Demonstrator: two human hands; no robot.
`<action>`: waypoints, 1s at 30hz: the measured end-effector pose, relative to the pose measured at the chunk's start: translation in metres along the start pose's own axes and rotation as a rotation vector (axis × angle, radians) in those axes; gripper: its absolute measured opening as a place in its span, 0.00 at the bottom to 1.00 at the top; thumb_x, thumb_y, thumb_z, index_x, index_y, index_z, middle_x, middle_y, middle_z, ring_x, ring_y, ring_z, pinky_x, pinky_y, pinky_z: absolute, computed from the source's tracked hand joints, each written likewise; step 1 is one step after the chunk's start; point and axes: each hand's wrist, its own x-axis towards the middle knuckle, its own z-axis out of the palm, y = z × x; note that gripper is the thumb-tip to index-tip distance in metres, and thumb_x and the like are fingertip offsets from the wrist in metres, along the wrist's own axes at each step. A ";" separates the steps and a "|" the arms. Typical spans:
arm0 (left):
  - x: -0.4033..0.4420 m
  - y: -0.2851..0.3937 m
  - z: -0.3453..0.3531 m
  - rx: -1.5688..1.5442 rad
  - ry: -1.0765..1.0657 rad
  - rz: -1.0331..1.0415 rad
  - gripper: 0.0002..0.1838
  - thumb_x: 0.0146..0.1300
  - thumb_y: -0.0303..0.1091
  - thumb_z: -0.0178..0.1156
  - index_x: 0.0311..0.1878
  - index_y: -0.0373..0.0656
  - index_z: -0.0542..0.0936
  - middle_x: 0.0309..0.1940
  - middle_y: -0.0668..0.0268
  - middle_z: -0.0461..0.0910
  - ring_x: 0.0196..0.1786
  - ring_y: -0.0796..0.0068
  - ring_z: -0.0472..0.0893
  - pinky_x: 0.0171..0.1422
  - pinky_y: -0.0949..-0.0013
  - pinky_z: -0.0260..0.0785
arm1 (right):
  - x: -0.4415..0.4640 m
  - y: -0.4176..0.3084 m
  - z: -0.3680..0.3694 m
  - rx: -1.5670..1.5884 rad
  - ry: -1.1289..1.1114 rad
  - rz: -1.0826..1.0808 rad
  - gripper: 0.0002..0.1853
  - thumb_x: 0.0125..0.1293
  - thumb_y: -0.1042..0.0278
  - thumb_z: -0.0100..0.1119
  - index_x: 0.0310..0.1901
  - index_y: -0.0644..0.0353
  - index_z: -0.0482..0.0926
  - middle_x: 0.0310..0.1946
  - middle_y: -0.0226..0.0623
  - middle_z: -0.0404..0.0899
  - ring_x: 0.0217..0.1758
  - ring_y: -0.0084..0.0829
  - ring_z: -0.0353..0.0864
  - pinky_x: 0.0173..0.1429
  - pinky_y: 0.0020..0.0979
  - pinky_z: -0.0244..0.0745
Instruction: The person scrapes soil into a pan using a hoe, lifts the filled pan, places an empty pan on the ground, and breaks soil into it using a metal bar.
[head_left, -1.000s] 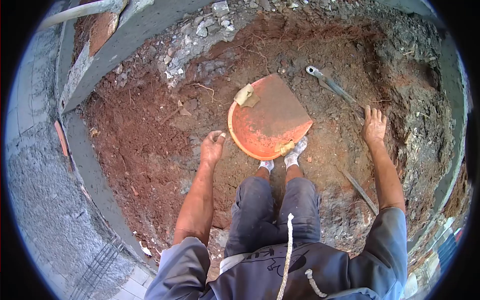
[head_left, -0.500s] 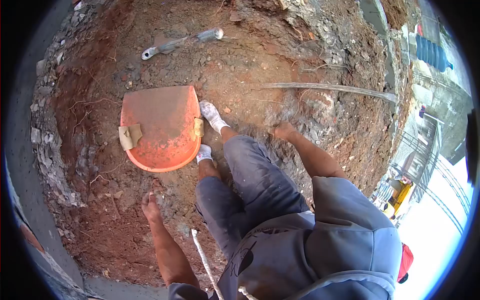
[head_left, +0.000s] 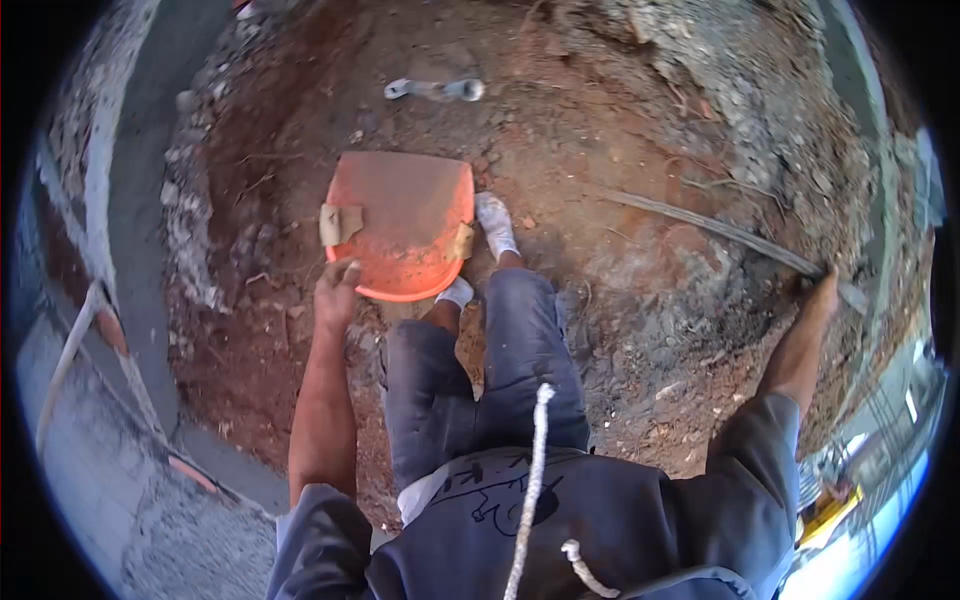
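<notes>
My left hand [head_left: 338, 292] is beside the lower left rim of an orange plastic scoop pan [head_left: 405, 262], fingers loosely curled and apart. Whether the fingertips touch the rim I cannot make out. The pan lies on the soil with a dusty flat front and tan wrapped grips on both sides. Far out to the right, my right hand [head_left: 822, 292] is closed around a long wooden handle [head_left: 715, 226] near its outer end. The handle slants across the ground, and its inner end blends into the dirt.
A grey metal piece [head_left: 435, 90] lies on the soil beyond the pan. My feet in white socks [head_left: 495, 225] stand beside the pan. A concrete edge [head_left: 150, 230] runs along the left, with poles near it. Roots and rubble line the dug sides.
My right hand has moved outward to the right and taken hold of the wooden handle. My left hand has come up close to the pan's rim. The camera view has turned.
</notes>
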 end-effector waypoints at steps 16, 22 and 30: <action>-0.118 0.028 -0.019 -0.028 0.235 -0.278 0.19 0.62 0.47 0.62 0.49 0.42 0.81 0.45 0.56 0.84 0.49 0.64 0.82 0.56 0.63 0.72 | -0.231 0.003 0.090 0.202 -0.578 -0.277 0.19 0.63 0.54 0.61 0.42 0.65 0.78 0.45 0.42 0.78 0.47 0.36 0.76 0.57 0.37 0.70; -0.146 0.021 -0.049 -0.099 0.252 -0.180 0.20 0.60 0.44 0.65 0.51 0.43 0.80 0.47 0.56 0.83 0.53 0.63 0.81 0.60 0.63 0.71 | -0.504 -0.036 0.123 0.090 -1.350 -0.659 0.11 0.63 0.70 0.65 0.26 0.53 0.71 0.24 0.23 0.69 0.27 0.20 0.67 0.37 0.25 0.63; -0.132 0.042 -0.043 0.068 0.169 0.211 0.46 0.48 0.47 0.74 0.70 0.51 0.63 0.62 0.55 0.72 0.67 0.55 0.69 0.70 0.52 0.61 | -0.726 -0.121 0.064 0.240 -2.065 -0.700 0.10 0.63 0.69 0.61 0.30 0.60 0.69 0.21 0.31 0.68 0.25 0.24 0.67 0.38 0.31 0.67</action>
